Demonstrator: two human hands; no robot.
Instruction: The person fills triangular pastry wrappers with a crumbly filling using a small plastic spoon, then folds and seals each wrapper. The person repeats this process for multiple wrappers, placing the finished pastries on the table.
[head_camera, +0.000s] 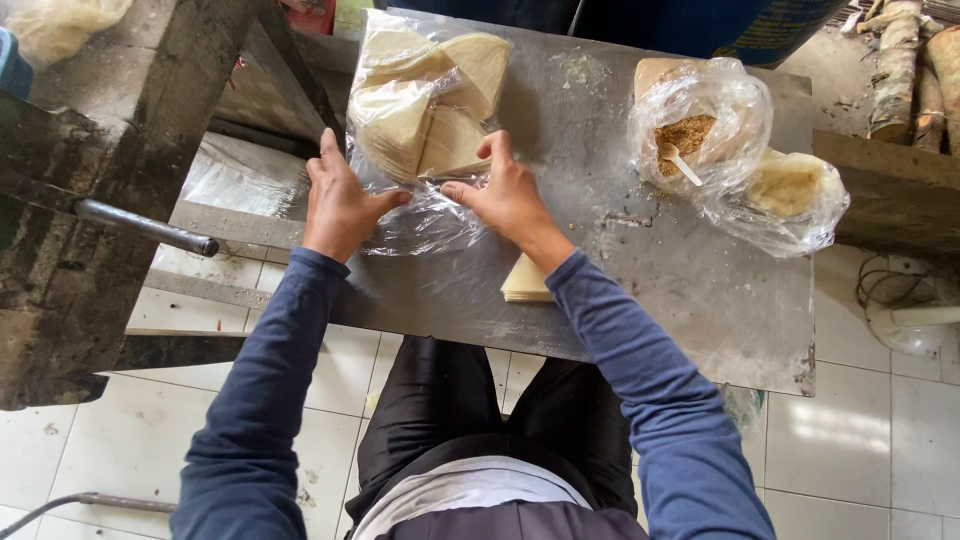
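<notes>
A clear plastic bag (425, 110) full of pale, thin triangular wrappers lies at the back left of a metal table (700, 300). My left hand (338, 200) rests flat on the bag's loose left edge, fingers spread. My right hand (507, 195) pinches the bag's plastic near the wrappers' lower corner. A small stack of pale wrappers (525, 282) lies on the table under my right forearm, partly hidden by the sleeve.
At the table's back right, a clear bag (700, 125) holds brown crumbly filling with a white spoon (683, 167), and next to it is a bag of pale dough (790, 190). A metal bar (150, 228) juts out at left. Logs (900, 70) lie at far right.
</notes>
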